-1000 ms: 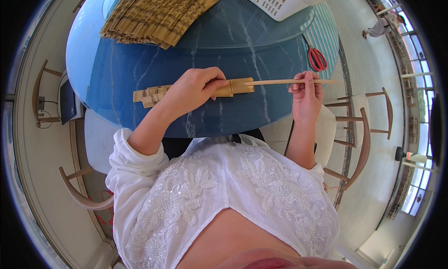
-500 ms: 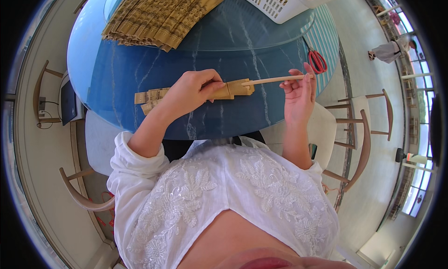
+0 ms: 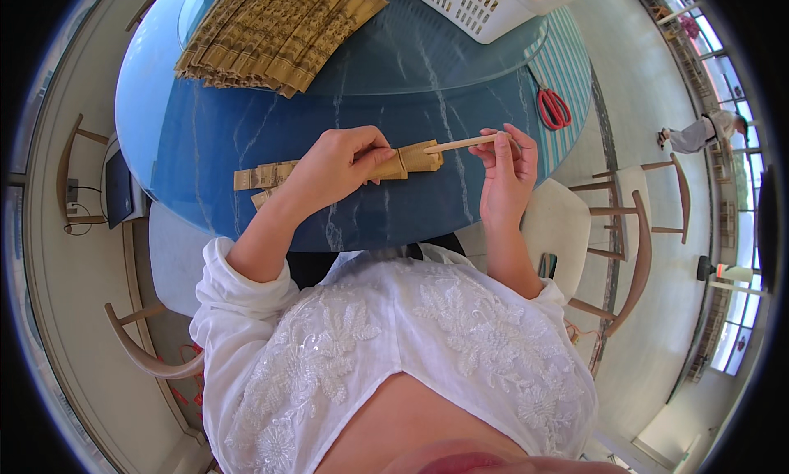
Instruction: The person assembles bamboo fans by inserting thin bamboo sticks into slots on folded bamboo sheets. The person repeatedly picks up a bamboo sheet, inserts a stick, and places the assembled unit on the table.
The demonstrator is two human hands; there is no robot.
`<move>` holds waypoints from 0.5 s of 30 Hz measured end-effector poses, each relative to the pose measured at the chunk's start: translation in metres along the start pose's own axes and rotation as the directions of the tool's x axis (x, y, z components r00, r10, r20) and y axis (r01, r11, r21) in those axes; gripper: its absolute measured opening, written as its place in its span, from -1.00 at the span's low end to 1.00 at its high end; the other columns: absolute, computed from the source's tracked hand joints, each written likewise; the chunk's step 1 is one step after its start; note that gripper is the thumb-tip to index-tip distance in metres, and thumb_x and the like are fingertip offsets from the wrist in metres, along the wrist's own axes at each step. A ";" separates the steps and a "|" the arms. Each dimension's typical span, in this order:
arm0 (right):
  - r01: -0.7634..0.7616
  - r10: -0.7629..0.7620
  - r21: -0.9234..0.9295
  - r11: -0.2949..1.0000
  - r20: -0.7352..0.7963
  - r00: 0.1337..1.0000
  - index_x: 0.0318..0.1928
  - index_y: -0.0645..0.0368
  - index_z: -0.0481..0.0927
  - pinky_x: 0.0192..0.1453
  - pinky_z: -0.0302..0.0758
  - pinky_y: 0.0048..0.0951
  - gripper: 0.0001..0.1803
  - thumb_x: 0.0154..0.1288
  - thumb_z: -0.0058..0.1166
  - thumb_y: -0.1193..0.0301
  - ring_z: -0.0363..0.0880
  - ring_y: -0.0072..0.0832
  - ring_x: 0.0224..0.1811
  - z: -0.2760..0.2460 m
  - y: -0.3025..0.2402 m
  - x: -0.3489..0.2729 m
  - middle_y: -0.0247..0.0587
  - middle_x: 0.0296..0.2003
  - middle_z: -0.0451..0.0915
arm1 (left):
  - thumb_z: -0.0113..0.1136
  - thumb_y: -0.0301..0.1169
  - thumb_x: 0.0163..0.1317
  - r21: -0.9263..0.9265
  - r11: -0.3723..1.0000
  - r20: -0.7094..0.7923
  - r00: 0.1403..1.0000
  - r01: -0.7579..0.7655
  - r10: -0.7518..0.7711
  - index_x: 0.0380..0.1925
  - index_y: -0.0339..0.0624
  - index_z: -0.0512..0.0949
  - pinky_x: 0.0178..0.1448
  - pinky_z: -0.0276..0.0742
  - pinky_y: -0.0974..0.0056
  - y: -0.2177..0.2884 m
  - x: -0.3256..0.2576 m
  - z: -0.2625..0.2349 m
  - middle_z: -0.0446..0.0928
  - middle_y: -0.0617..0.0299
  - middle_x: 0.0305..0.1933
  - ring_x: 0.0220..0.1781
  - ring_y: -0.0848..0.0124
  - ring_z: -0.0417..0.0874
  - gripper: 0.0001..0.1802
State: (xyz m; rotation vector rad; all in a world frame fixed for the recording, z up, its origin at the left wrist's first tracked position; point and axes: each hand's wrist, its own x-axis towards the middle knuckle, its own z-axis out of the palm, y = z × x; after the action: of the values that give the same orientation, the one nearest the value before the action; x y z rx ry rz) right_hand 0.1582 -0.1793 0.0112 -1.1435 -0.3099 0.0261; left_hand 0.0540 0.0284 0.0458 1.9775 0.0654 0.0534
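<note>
My left hand [image 3: 341, 161] is closed on a folded strip of brown printed paper [image 3: 419, 159], just above the blue table. Layers of the strip spread slightly at its right end, and its left end sticks out beyond my wrist in separate pieces. My right hand [image 3: 508, 170] pinches the outer end of a slim pale wooden stick [image 3: 464, 143]. The stick's other end sits at the strip's right opening; how deep it goes in is hidden. A large stack of similar pleated brown paper [image 3: 279, 34] lies at the far left.
Red-handled scissors [image 3: 553, 108] lie at the table's right side. A white perforated basket [image 3: 486, 18] holding wooden sticks stands at the back on a raised glass disc [image 3: 394, 67]. Wooden chairs [image 3: 637, 260] stand to the right; a person [image 3: 699, 134] is farther off.
My right hand has moved left along with the stick, so less of the stick shows between hand and paper. My left hand keeps its grip. The distant person has moved.
</note>
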 end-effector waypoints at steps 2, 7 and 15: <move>-0.029 0.029 -0.011 1.000 0.030 0.999 -0.07 0.26 0.45 -0.14 0.60 -0.41 -0.80 0.31 0.02 0.52 0.58 -0.49 -0.25 0.005 0.006 -0.006 -0.13 -0.27 0.58 | 0.11 -0.44 0.25 0.010 1.000 -0.004 1.000 -0.004 0.004 -0.36 -0.34 0.51 -0.41 0.42 0.37 0.001 0.001 0.000 0.52 0.16 -0.55 -0.52 0.47 0.56 -0.85; -0.073 0.074 -0.025 0.997 0.079 0.994 -0.10 0.30 0.53 -0.10 0.53 -0.56 -0.82 0.30 0.04 0.53 0.57 -0.57 -0.26 0.016 0.019 -0.021 -0.20 -0.24 0.59 | 0.12 -0.46 0.25 -0.008 1.000 0.000 1.000 0.019 -0.019 -0.37 -0.35 0.52 -0.41 0.41 0.43 0.001 0.002 0.003 0.51 0.23 -0.53 -0.50 0.57 0.52 -0.87; -0.002 0.022 -0.112 0.994 0.172 0.985 0.06 0.32 0.47 -0.06 0.49 -0.64 -0.67 0.28 0.03 0.60 0.55 -0.63 -0.20 0.030 0.023 -0.037 -0.22 -0.16 0.56 | 0.13 -0.46 0.25 0.020 1.000 -0.037 0.999 -0.016 0.017 -0.38 -0.36 0.52 -0.42 0.41 0.43 0.003 0.004 0.004 0.52 0.24 -0.54 -0.51 0.58 0.50 -0.86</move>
State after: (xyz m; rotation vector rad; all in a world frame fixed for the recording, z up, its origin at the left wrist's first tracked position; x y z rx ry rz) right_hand 0.1188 -0.1495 -0.0070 -1.2569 -0.4635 0.1207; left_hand 0.0582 0.0240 0.0466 1.9974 0.0739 0.1004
